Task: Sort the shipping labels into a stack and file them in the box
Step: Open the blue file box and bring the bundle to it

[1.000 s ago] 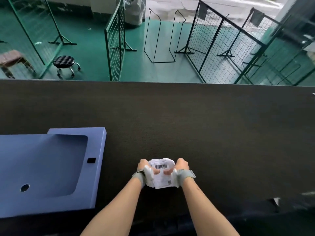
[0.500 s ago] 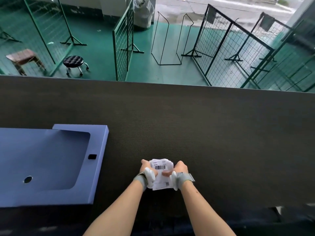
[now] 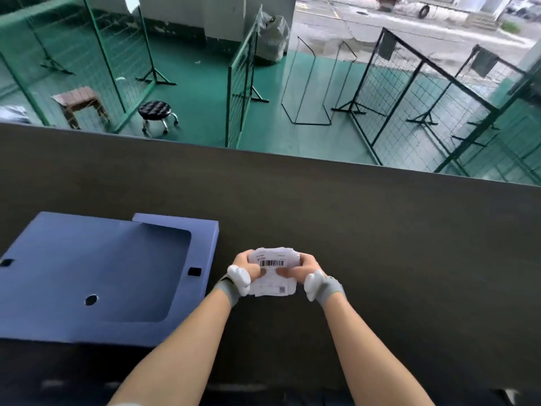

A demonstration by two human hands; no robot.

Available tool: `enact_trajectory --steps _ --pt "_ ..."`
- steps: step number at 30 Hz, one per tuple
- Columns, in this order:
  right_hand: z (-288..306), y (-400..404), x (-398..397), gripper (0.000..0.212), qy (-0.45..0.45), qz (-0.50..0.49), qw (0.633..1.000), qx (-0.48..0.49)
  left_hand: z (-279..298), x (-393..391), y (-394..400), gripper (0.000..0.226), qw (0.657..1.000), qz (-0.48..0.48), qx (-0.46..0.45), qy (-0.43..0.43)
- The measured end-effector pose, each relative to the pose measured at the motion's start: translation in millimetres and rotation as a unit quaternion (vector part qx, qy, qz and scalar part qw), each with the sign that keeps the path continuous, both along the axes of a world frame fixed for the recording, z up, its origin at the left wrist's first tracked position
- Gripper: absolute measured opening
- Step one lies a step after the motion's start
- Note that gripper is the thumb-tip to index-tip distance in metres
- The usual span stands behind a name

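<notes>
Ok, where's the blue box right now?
In the head view, the blue box lies flat on the dark table, left of the label stack.

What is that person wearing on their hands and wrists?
Both forearms are bare, with no sleeves. Each wrist has a grey band, and a rounded white padded piece sits at the base of the left hand and of the right hand. The fingers are uncovered.

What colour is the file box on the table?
Blue, a matte slate shade, on the box; the head view shows it.
</notes>
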State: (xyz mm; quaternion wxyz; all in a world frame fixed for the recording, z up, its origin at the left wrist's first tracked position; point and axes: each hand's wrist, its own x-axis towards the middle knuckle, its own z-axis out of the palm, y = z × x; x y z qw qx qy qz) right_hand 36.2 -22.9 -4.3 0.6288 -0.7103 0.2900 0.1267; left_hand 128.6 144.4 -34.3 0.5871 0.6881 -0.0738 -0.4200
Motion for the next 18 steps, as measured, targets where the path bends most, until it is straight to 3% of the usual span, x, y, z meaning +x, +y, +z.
enact_trajectory --steps 3,7,13,18 --pt "4.9 37.7 48.9 0.038 -0.001 0.043 0.999 0.007 22.6 34.6 48.5 0.049 0.999 0.000 -0.013 -0.033" --pt "8.9 118.1 113.8 0.037 0.006 0.034 0.999 -0.016 39.5 79.3 129.7 0.045 0.997 0.072 0.005 -0.004" --pt "-21.6 234.3 159.3 0.039 0.065 0.026 0.994 -0.086 15.9 119.1 228.7 0.026 0.980 0.106 0.168 0.030" --pt "-50.7 281.9 161.6 0.038 0.138 0.018 0.978 -0.155 -7.8 125.4 246.6 0.048 0.943 0.009 0.333 -0.006"
